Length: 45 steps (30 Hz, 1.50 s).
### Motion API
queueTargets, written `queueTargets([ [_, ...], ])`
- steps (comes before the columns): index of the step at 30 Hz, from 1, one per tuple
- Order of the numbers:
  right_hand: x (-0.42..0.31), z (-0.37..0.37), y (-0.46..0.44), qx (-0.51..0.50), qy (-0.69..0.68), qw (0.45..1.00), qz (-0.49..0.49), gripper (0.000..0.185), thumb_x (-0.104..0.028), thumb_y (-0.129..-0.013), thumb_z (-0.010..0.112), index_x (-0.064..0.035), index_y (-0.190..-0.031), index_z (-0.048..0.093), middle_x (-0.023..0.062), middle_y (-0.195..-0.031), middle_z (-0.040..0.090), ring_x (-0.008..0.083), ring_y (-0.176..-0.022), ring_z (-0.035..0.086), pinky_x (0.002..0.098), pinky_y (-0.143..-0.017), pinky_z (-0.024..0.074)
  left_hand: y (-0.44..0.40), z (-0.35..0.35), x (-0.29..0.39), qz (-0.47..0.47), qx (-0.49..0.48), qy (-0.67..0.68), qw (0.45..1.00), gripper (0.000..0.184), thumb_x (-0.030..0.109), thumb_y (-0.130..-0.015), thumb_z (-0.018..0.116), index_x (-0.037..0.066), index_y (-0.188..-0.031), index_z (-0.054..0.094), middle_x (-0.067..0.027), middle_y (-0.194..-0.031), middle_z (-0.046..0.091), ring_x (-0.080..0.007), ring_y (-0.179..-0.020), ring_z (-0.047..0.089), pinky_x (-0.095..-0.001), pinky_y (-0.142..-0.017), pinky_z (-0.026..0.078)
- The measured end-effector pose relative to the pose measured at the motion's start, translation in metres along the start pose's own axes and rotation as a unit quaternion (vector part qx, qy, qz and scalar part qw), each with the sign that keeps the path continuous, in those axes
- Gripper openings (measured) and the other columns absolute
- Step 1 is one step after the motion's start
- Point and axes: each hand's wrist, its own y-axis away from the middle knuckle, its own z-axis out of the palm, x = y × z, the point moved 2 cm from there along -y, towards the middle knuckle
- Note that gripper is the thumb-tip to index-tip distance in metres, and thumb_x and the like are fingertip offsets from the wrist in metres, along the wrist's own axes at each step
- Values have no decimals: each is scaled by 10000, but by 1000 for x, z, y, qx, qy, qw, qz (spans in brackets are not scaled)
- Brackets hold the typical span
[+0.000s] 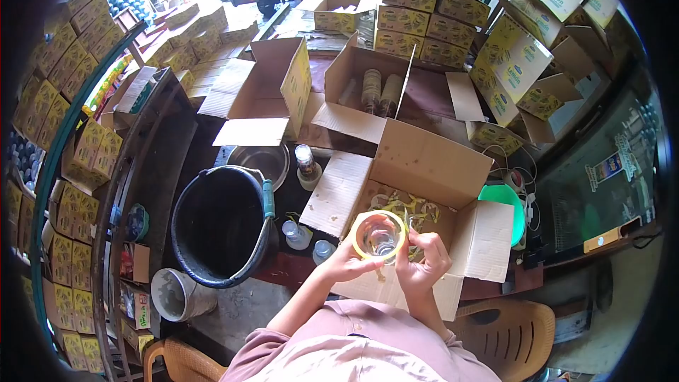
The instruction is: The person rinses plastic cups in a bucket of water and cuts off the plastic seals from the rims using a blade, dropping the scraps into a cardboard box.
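Note:
My left hand [349, 260] is wrapped round a clear cup [382, 239] with a yellow rim, its round opening facing me. At the cup's right side, my right hand [423, 260] is closed with its fingers pinched by the rim. A thin pointed thing rises from those fingertips, too small to make out. Both hands are over the near part of an open cardboard box [431, 163]. Inside the box lie yellow strips and pale round pieces [424, 211], partly hidden behind the cup and hands.
A large black bucket [219, 226] stands at left, beside a metal bowl [272, 163] and several small bottles [297, 235]. Behind are two open boxes, one holding round stacks [371, 90]. A green basin [506, 205] sits at right. Yellow printed cartons [407, 7] are piled around.

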Motion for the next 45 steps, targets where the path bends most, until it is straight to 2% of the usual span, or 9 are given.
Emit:
queueTargets([
  [17, 28, -9, -12, 13, 38, 999, -34, 173, 89, -640, 658, -20, -769, 620, 83, -671, 573, 166, -561, 567, 245, -521, 456, -1, -2, 1, -20, 27, -46, 998, 691, 72, -690, 741, 55, -1247, 332, -86, -1127, 453, -164, -1069, 471, -299, -900, 401],
  [20, 41, -10, -16, -92, -27, 993, 61, 232, 76, -665, 652, -9, -880, 628, 70, -679, 584, 139, -586, 582, 236, -550, 471, -1, -4, 1, -32, 67, -10, 997, 645, 61, -726, 713, 59, -1237, 320, -83, -1098, 465, -152, -1030, 492, -294, -857, 430],
  [23, 58, -9, -15, -139, -181, 915, 333, 361, 63, -687, 649, -6, -1038, 598, 41, -673, 590, 95, -604, 579, 223, -568, 477, -1, -7, 2, -141, 108, -13, 984, 617, 85, -756, 693, 58, -1234, 305, -81, -1072, 485, -140, -980, 518, -299, -818, 452],
  [27, 99, -16, -1, -219, -139, 898, 354, 443, 48, -690, 672, -16, -1116, 566, 14, -706, 593, 62, -618, 566, 200, -587, 473, 3, -12, -10, -189, 152, -56, 968, 577, 196, -777, 687, 53, -1210, 335, -98, -1036, 517, -150, -947, 538, -282, -781, 463],
  [35, 147, -28, 14, 6, -207, 909, 360, 260, 21, -747, 644, -11, -1000, 592, 23, -742, 616, 65, -656, 569, 185, -625, 460, 5, -16, -12, -186, 180, -64, 964, 583, 230, -773, 687, 62, -1209, 338, -82, -1054, 523, -161, -883, 581, -270, -672, 492],
  [38, 160, -22, 28, 28, -404, 800, 443, 200, 13, -758, 633, -16, -954, 603, 14, -739, 618, 86, -664, 583, 211, -627, 472, 5, -18, -14, -170, 180, -61, 967, 575, 217, -785, 674, 69, -1221, 330, -75, -1065, 520, -150, -860, 582, -264, -641, 496],
  [40, 157, -19, 26, -131, -11, 949, 286, 109, 21, -754, 620, -10, -858, 627, 34, -696, 610, 109, -649, 594, 250, -593, 476, 5, -18, -11, -173, 183, -18, 967, 555, 194, -797, 658, 70, -1227, 329, -75, -1073, 517, -145, -880, 572, -267, -682, 494],
  [41, 150, -20, 27, -197, 209, 946, 152, 93, 24, -749, 620, -8, -835, 633, 46, -685, 608, 115, -638, 597, 257, -579, 475, 5, -18, -10, -176, 185, 5, 967, 545, 182, -804, 650, 71, -1230, 329, -75, -1077, 516, -142, -891, 567, -268, -702, 493],
  [45, 90, -15, 1, -68, -8, 968, 242, 121, 26, -729, 640, -11, -845, 641, 71, -699, 613, 128, -585, 605, 241, -547, 470, 2, -15, -6, -35, 132, 61, 989, 490, 22, -807, 587, 63, -1242, 366, -91, -1149, 481, -197, -1097, 485, -324, -889, 416],
])
